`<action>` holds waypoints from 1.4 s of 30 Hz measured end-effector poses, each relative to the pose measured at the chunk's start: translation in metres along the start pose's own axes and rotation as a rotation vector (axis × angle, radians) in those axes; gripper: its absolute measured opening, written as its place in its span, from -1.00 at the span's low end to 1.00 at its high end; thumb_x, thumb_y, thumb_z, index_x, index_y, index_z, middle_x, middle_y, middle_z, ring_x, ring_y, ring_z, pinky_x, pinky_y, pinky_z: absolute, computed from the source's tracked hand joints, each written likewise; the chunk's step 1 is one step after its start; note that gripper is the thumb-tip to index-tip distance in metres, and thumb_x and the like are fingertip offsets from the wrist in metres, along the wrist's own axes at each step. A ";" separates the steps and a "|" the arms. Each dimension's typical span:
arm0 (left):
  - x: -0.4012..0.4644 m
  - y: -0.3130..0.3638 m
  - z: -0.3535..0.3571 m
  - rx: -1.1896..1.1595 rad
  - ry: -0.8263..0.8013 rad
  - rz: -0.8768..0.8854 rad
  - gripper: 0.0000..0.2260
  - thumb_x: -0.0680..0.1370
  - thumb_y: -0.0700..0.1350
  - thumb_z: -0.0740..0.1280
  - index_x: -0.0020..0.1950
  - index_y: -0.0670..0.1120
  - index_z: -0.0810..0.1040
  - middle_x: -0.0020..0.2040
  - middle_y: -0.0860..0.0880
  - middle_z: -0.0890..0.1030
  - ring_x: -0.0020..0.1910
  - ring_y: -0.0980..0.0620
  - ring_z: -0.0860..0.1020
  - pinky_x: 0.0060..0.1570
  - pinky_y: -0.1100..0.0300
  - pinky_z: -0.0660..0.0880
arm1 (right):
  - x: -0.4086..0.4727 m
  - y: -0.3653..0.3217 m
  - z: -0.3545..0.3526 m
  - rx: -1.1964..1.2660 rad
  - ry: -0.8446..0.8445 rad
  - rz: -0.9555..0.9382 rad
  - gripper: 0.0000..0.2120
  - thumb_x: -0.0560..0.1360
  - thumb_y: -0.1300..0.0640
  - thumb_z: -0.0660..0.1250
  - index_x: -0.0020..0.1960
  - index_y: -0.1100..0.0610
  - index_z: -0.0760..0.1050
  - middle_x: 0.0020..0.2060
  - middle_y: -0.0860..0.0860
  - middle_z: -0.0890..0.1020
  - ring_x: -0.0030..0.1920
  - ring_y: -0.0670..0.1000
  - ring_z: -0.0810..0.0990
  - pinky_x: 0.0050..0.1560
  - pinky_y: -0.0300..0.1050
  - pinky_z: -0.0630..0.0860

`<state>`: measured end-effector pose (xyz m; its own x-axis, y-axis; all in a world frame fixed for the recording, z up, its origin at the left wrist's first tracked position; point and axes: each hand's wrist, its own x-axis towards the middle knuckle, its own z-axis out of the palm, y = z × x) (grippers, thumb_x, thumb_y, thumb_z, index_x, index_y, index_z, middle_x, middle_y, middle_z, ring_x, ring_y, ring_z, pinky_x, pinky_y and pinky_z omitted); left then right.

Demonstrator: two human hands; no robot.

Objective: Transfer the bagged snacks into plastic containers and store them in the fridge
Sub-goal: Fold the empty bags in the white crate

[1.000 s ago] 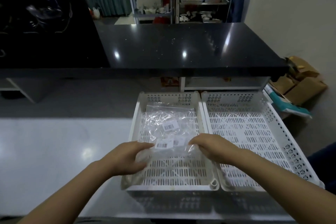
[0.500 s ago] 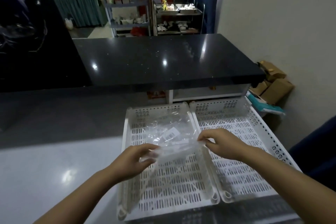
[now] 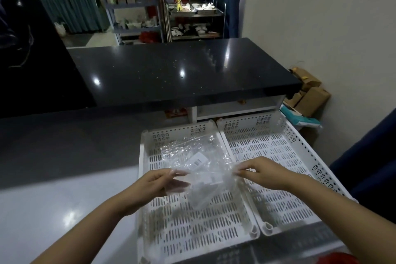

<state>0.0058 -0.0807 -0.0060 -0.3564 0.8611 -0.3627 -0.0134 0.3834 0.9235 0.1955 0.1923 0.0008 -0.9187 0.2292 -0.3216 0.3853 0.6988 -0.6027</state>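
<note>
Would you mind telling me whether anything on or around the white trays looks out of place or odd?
The black counter behind the trays is scattered with pale crumbs or specks. The clear plastic bag stretched between the left hand and right hand over the left tray looks crumpled and nearly empty. Otherwise nothing stands out.

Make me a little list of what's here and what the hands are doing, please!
left hand: pinches the left edge of the clear plastic bag
right hand: pinches the bag's right edge
bag: crinkly, see-through, white barcode label on it, held over the left tray
left tray: white, slotted, on the pale counter
right tray: white, slotted, beside the left one, nothing in it
behind: shiny black countertop
</note>
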 end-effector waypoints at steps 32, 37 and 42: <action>0.107 -0.039 0.056 1.210 0.095 -0.043 -0.12 0.42 0.43 -0.31 0.58 -0.09 -0.21 0.60 -0.13 -0.16 0.57 -0.06 -0.19 0.53 -0.05 -0.21 | 0.078 -0.008 0.014 -0.237 0.407 0.117 -0.62 0.61 -0.07 0.20 0.39 0.02 0.35 0.21 -0.01 0.55 0.09 -0.01 0.55 0.08 -0.08 0.52; 0.100 -0.027 0.056 1.163 0.185 0.030 -0.49 0.69 0.05 -0.06 0.60 -0.11 -0.04 0.61 -0.09 0.01 0.58 -0.02 -0.03 0.55 0.01 -0.10 | 0.023 -0.001 0.014 -0.266 0.185 -0.106 -0.56 0.63 0.13 0.17 0.49 -0.10 0.29 0.48 -0.11 0.32 0.46 -0.11 0.26 0.43 -0.21 0.21; 0.084 -0.010 0.036 0.920 0.306 0.095 -0.52 0.69 -0.09 0.06 0.59 0.00 0.02 0.37 -0.12 0.51 0.23 0.01 0.53 0.24 0.12 0.45 | -0.002 0.010 0.020 -0.287 0.075 -0.120 -0.47 0.54 0.10 0.25 0.48 -0.18 0.29 0.55 -0.14 0.15 0.53 -0.14 0.08 0.50 -0.16 0.02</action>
<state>0.0093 0.0002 -0.0500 -0.5475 0.8276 -0.1235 0.7168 0.5400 0.4411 0.2033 0.1848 -0.0194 -0.9641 0.1756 -0.1992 0.2434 0.8841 -0.3988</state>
